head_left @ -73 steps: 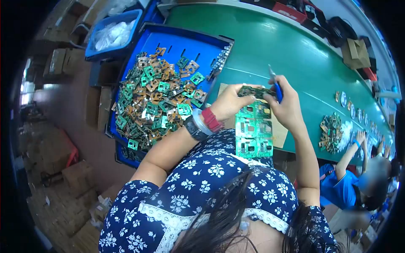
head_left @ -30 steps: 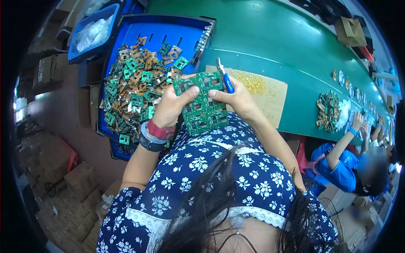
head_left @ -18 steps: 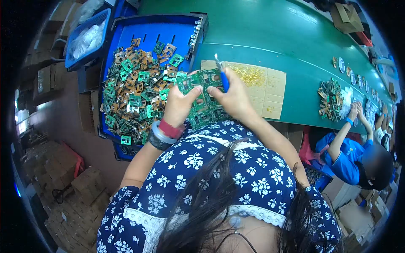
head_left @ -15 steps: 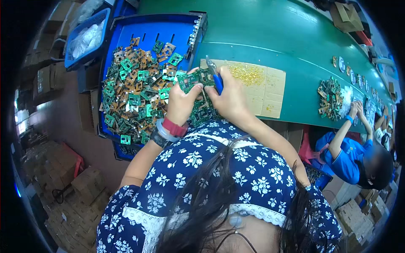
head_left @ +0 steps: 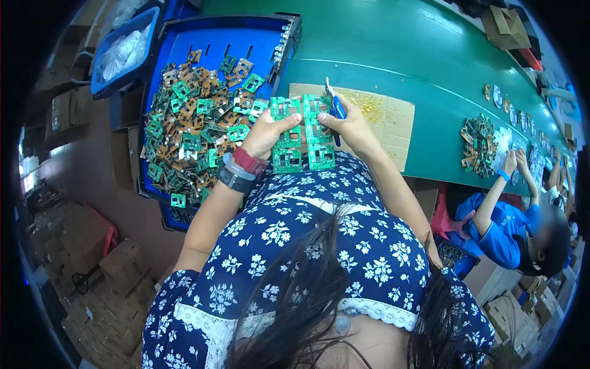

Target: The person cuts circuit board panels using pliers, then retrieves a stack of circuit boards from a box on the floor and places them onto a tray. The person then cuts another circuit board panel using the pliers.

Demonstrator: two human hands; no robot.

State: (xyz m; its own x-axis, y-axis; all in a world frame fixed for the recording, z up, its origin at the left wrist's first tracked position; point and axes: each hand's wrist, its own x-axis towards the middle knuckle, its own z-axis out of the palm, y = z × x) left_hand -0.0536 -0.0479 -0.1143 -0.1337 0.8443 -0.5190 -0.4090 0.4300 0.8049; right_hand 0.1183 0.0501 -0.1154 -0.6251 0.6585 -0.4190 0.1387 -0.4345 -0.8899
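Note:
My left hand (head_left: 264, 135) grips a green circuit board strip (head_left: 286, 158) by its left side, thumb on the upper face. In my right hand (head_left: 356, 130) is a second green circuit board strip (head_left: 320, 155), with the thumb pressed on it. A pair of blue-handled cutting pliers (head_left: 337, 108) is also tucked in that hand, its jaws pointing up and away. The strips lie side by side in front of my body with a narrow gap between them. Fingers beneath the boards are mostly hidden.
To the left, a blue tray (head_left: 212, 31) holds a heap of small green and brown boards. Behind my right hand lies a cardboard sheet (head_left: 393, 132) with yellow bits. Further right are another board pile (head_left: 479, 144) and a co-worker in a blue shirt (head_left: 501, 230). A blue basket (head_left: 98, 83) holds plastic bags.
The boards were dark and tilted together; now they lie flat, facing up, as two strips apart. My right hand has moved right and slightly down, with the pliers still in it.

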